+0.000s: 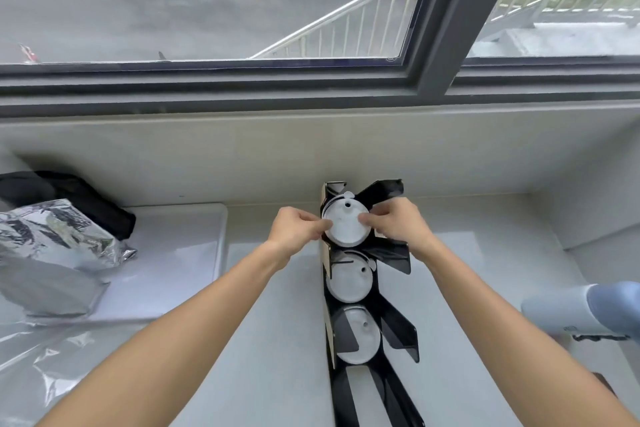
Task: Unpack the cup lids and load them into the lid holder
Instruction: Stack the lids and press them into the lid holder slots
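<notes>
A black lid holder (pixel 398 326) with several slots runs from the counter's back wall towards me. A stack of white cup lids (pixel 346 229) sits in its farthest slot. My left hand (pixel 296 229) pinches the stack's left rim and my right hand (pixel 398 224) pinches its right rim. Two more white lid stacks fill the slots nearer me, one in the middle slot (pixel 349 282) and one closer (pixel 358 334). The nearest slot looks dark and I see no lids in it.
A crumpled silver foil bag (pixel 52 253) lies on a white tray (pixel 183 253) at the left, with a black bag (pixel 79 194) behind it. Clear plastic wrap (pixel 38 354) lies at the lower left. A pale blue appliance (pixel 588 308) sits at the right edge. A window spans the back.
</notes>
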